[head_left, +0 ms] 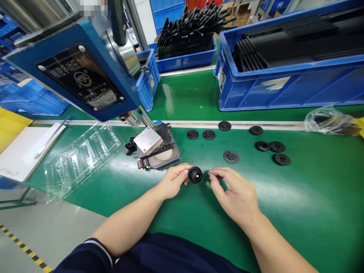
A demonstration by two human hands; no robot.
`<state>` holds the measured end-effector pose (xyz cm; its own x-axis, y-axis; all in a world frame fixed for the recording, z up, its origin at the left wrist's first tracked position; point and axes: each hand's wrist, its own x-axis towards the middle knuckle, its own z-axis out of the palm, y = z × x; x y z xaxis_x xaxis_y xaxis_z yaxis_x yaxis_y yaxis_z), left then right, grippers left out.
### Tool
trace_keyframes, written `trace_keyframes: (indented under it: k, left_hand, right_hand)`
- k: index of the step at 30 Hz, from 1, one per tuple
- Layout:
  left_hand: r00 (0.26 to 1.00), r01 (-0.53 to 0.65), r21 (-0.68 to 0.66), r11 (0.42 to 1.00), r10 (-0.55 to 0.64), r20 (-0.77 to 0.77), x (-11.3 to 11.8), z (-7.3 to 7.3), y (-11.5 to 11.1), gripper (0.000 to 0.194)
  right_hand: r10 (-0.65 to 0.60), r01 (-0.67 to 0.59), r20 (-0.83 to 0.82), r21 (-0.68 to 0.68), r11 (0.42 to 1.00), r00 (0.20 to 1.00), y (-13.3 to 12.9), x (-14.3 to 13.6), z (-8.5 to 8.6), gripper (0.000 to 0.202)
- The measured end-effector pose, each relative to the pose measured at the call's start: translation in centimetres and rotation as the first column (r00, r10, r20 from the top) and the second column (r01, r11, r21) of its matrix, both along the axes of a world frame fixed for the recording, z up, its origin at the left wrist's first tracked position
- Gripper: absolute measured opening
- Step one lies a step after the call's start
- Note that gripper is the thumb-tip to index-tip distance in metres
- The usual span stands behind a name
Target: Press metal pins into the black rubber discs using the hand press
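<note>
Just to the right of the blue press (76, 72) and a little nearer the person than its foot, a black round part (195, 174) is held up over the green table (307, 212). Its end points almost straight back at the person, so the long axis is strongly foreshortened, running from the left fingers outward towards the body. Whether it tips up or down, I can't tell. It's dark and stepped, ring within ring, with a wider rim peeping out behind on the left and a small pale tip in the middle.

Of the two hands, the left hand (174, 180) has it pinched by the side, thumb nearest. The right hand (236, 193), further right of the press, hangs close by but apart from the part, thumb and forefinger curled to a narrow gap; I can't make out whether anything tiny sits between them.

Farther right of the press lie four thin black discs (231, 156), and beyond those, four thicker black wheels (282, 159), two of them touching.
</note>
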<state>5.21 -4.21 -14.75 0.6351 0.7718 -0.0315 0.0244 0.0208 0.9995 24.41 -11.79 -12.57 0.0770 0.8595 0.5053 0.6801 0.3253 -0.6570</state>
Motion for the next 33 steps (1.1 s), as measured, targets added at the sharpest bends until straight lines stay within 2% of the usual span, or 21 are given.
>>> trace_keyframes:
  k: [5, 9, 12, 16, 18, 21, 23, 24, 26, 29, 31, 33]
  left_hand:
    - [1.000, 0.004, 0.003, 1.000, -0.004, -0.004, 0.1, 0.2, 0.0, 0.044]
    - [1.000, 0.008, 0.072, 0.997, -0.007, -0.010, 0.2, 0.3, -0.3, 0.038]
    - [0.999, 0.013, 0.136, 0.991, -0.006, -0.048, 0.2, 0.3, -0.5, 0.034]
    - [0.998, -0.006, 0.119, 0.993, 0.014, -0.066, 0.2, 0.1, -0.5, 0.036]
    - [0.996, -0.009, 0.091, 0.996, 0.017, -0.083, 0.3, 0.0, -0.7, 0.036]
    - [0.995, -0.016, 0.053, 0.998, 0.021, -0.093, 0.3, 0.0, -1.3, 0.030]
    - [0.997, -0.035, 0.034, 0.999, 0.038, -0.071, 0.4, -0.1, -1.7, 0.033]
    - [0.997, -0.037, 0.026, 0.999, 0.038, -0.068, 0.5, -0.2, -1.9, 0.038]
    - [0.996, -0.032, 0.038, 0.999, 0.034, -0.080, 0.6, -0.3, -2.2, 0.048]
    - [0.991, 0.010, 0.135, 0.991, 0.008, -0.131, 0.6, -0.6, -2.5, 0.045]
    - [0.984, 0.046, 0.243, 0.969, -0.003, -0.177, 0.7, -0.9, -2.5, 0.034]
    - [0.979, 0.070, 0.353, 0.933, 0.004, -0.205, 0.9, -1.3, -2.4, 0.028]
  right_hand:
    - [0.101, -0.103, -0.079, -0.017, 0.995, 0.992, -0.1, -0.8, 0.2, 0.013]
    - [0.132, -0.143, -0.138, -0.076, 0.987, 0.982, -0.2, -1.2, 0.1, 0.008]
    - [0.129, -0.149, -0.152, -0.128, 0.981, 0.980, -0.1, -1.1, -0.1, 0.004]
    - [0.035, -0.059, -0.155, -0.154, 0.986, 0.987, 0.2, -0.5, -0.5, 0.007]
    - [0.058, -0.089, -0.170, -0.179, 0.980, 0.984, 0.3, -0.5, -0.3, 0.019]
    - [0.210, -0.241, -0.144, -0.259, 0.935, 0.967, 0.2, -1.1, 0.1, 0.052]
    - [0.253, -0.268, -0.088, -0.302, 0.915, 0.963, 0.0, -1.3, 0.3, 0.055]
    - [0.238, -0.241, -0.047, -0.322, 0.916, 0.970, -0.1, -1.0, 0.5, 0.054]
    - [0.116, -0.092, 0.050, -0.345, 0.934, 0.992, -0.5, 0.6, 1.3, 0.047]
    - [-0.192, 0.238, 0.168, -0.314, 0.919, 0.967, -1.7, 6.4, 4.0, 0.039]
    - [-0.422, 0.465, 0.208, -0.247, 0.850, 0.883, -3.0, 12.0, 6.5, 0.050]
    - [-0.644, 0.691, 0.259, -0.173, 0.702, 0.719, -4.9, 17.6, 9.3, 0.059]
